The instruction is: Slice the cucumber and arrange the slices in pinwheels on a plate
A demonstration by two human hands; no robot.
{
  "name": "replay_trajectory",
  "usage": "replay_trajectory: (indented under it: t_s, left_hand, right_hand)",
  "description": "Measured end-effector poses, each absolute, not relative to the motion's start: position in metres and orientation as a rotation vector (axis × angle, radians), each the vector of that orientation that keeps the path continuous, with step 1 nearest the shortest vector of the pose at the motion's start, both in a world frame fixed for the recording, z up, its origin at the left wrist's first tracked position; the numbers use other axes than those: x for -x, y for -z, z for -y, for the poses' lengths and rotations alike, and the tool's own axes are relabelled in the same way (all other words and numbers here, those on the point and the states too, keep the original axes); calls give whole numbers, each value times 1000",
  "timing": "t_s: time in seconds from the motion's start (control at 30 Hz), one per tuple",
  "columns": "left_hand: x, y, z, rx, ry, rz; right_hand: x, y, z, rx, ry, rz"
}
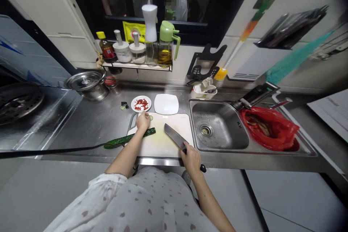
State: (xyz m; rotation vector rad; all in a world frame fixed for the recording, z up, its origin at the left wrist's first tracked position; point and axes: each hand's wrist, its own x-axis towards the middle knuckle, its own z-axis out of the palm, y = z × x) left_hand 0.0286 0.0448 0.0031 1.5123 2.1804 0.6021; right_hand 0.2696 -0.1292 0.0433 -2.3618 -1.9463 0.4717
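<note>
On the cutting board (160,145) a bare strip runs between the cucumber (129,138) and the knife (175,138) blade, where a hand could pass. Two plates, the round plate (133,106) and the square plate (166,104), stand close along its far edge. Left, the steel counter (92,123) lies open up to the lidded pot (87,85). Right, the sink (225,136) basin is free; a red bag (272,127) fills what looks like a second basin beside it.

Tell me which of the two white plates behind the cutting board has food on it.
The round plate on the left, just beyond the left hand, holds chopped red pieces. The square plate to its right shows no food.
</note>
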Motion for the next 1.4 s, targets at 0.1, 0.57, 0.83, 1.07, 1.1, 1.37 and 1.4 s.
replay_trajectory:
  t_s: [0.1, 0.57, 0.83, 1.07, 1.1, 1.37, 1.4]
  left_hand:
    - [-28, 0, -47, -1590, -591, -2204]
    - [-17, 1, -41, -1899, -417, -2114]
    - [-15, -4, -37, -1905, -438, -2058]
    - [0, 0, -10, -2005, -644, -1910]
    - [1, 1, -5, -2028, -678, -1872]
    - [0, -4, 25, -2282, -704, -1497]
    - [0, -5, 27, -2286, -706, -1493]
  right_hand:
    - [-270, -44, 129, 2371, -485, 1935]
    - [-269, -46, 129, 2375, -533, 1870]
    - [-266, -49, 127, 2265, -634, 1743]
    - [-269, -39, 121, 2267, -742, 1540]
    - [-269, -37, 120, 2255, -757, 1530]
    - [-246, -45, 97, 2101, -911, 1802]
    - [-240, -49, 95, 2102, -921, 1857]
